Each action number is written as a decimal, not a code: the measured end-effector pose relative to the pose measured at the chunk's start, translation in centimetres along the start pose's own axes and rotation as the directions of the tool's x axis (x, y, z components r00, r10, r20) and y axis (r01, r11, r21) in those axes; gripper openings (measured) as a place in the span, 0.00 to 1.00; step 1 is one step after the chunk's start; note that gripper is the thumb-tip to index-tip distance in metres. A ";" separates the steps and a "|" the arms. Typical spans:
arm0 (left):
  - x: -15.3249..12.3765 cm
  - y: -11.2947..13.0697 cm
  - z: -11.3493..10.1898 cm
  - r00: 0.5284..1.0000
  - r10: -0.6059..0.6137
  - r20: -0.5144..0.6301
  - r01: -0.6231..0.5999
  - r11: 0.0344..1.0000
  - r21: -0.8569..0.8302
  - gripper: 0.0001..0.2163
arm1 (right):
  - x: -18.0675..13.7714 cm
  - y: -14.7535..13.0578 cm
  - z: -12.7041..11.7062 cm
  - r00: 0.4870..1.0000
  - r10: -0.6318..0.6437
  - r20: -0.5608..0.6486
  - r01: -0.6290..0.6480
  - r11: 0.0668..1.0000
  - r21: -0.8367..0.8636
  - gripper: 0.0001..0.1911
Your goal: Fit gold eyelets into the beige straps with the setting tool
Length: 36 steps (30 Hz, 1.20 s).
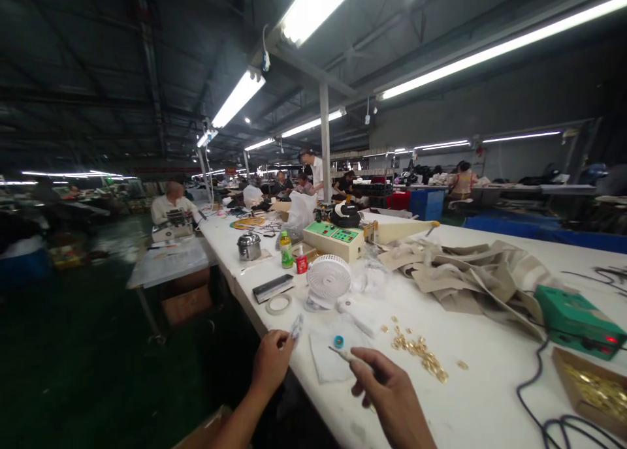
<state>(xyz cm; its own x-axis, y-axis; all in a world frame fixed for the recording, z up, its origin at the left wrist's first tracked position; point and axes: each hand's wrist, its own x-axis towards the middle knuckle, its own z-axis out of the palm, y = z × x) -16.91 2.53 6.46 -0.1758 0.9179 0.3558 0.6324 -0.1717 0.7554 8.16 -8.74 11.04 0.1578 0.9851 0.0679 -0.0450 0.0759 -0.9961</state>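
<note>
My left hand (272, 359) is closed at the table's edge, thumb and fingers pinching a small crumpled whitish piece (296, 326), possibly plastic film or tissue. In my right hand (388, 390) is a slim pen-like tool (345, 354) with a pale handle and thin dark tip; its exact kind is unclear. That tip points left, just below a small blue cap-like cup (338, 341). Under the cup lies a white sheet (321, 361). To the right of it, gold-coloured metal pieces (422, 352) are scattered in a loose pile.
Behind the sheet stand a white fan (329, 278), tape roll (279, 304), dark flat case (273, 288), green-labelled bottle (286, 250) and cream control box (334, 240). Rightward are beige material pieces (470, 273), a green device (580, 318), a cable (526, 380) and a carton (571, 384) of gold pieces.
</note>
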 end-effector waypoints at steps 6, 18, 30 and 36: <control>-9.3 5.6 -2.8 0.998 0.053 0.029 -0.039 0.932 -0.361 0.13 | -3.0 -0.6 3.8 0.998 -0.020 0.054 0.019 0.999 0.028 0.32; -15.5 11.2 -3.3 0.995 -0.091 0.033 0.085 0.658 -0.748 0.12 | -7.6 -0.7 1.4 0.979 -0.173 0.103 0.183 0.979 -0.091 0.24; -16.3 11.3 -3.5 0.962 -0.241 0.125 0.202 0.329 -0.922 0.20 | -8.9 0.0 1.8 0.977 -0.151 0.153 0.170 0.978 -0.121 0.25; -17.1 11.7 -3.0 0.953 -0.221 0.207 0.282 0.401 -0.872 0.23 | -9.9 1.9 2.8 0.981 -0.106 0.161 0.127 0.984 -0.126 0.27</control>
<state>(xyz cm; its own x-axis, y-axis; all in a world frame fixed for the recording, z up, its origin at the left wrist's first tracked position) -8.82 -16.23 10.88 -0.1512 0.9868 0.0582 -0.4538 -0.1216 0.8828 3.72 -17.94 8.64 0.0009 0.9835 0.1811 0.1001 0.1801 -0.9785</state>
